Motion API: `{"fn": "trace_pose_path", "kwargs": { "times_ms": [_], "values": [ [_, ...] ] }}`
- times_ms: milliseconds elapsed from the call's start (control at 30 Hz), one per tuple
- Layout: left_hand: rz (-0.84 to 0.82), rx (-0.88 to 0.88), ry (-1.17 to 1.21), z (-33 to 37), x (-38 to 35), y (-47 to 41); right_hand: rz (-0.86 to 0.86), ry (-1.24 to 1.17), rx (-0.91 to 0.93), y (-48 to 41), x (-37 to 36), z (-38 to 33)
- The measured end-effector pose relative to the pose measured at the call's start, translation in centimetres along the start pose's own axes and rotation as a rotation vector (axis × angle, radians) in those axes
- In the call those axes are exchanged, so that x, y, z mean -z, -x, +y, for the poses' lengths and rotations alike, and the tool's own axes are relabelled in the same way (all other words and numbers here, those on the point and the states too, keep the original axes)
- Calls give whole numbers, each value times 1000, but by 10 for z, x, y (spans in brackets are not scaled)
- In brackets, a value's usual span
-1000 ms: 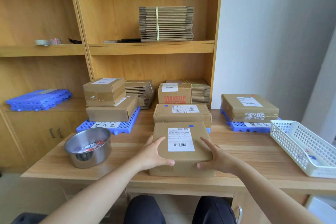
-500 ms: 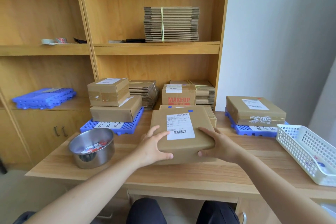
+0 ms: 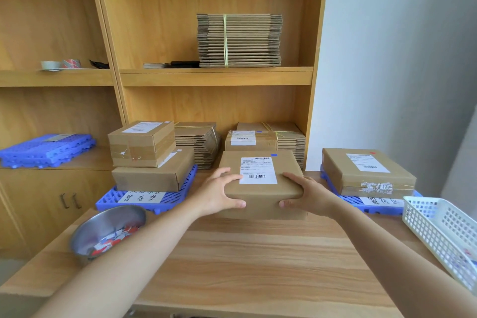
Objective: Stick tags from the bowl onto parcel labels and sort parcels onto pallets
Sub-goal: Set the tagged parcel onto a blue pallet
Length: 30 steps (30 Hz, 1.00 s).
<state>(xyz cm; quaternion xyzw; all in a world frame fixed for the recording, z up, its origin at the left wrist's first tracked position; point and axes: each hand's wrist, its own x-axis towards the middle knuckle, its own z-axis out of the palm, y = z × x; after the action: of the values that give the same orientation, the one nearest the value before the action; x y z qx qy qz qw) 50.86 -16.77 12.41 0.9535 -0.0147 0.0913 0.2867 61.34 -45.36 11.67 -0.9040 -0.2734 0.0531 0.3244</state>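
A brown cardboard parcel (image 3: 260, 195) with a white label and a small blue tag sits at the middle back of the table, on top of another parcel that it hides. My left hand (image 3: 218, 192) grips its left side and my right hand (image 3: 308, 195) grips its right side, thumbs on the front face. A steel bowl (image 3: 103, 224) with red, white and blue tags stands at the table's front left. A blue pallet (image 3: 144, 200) at the left carries two stacked parcels (image 3: 147, 160). A second blue pallet (image 3: 371, 204) at the right carries one parcel (image 3: 366, 171) with a red tag.
A white plastic basket (image 3: 438, 235) sits at the table's right edge. Behind the held parcel stand another labelled parcel (image 3: 249, 139) and bundles of flat cardboard (image 3: 198, 141). Spare blue pallets (image 3: 46, 150) lie on the left cabinet. Tape rolls (image 3: 60, 64) are on the upper shelf.
Both hands lifted the parcel from the table's front and carried it away from me onto the parcel at the middle back. The camera moved closer.
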Motion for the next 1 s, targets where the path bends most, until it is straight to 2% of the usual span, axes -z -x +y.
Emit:
{"fn": "trace_pose_path", "kwargs": {
  "times_ms": [333,633,867,1000],
  "values": [
    [-9,-2,-18,-8,-1,-45,-39,-35,-42,-47,6,22],
    [15,18,-34,-14,-3,-63,-31,-48,-54,-66,6,24],
    [-8,39,15,-17,3,-67,-99,-104,-73,-66,14,21],
    [23,64,54,-18,5,-67,-45,-137,-108,-65,15,12]
  ]
}}
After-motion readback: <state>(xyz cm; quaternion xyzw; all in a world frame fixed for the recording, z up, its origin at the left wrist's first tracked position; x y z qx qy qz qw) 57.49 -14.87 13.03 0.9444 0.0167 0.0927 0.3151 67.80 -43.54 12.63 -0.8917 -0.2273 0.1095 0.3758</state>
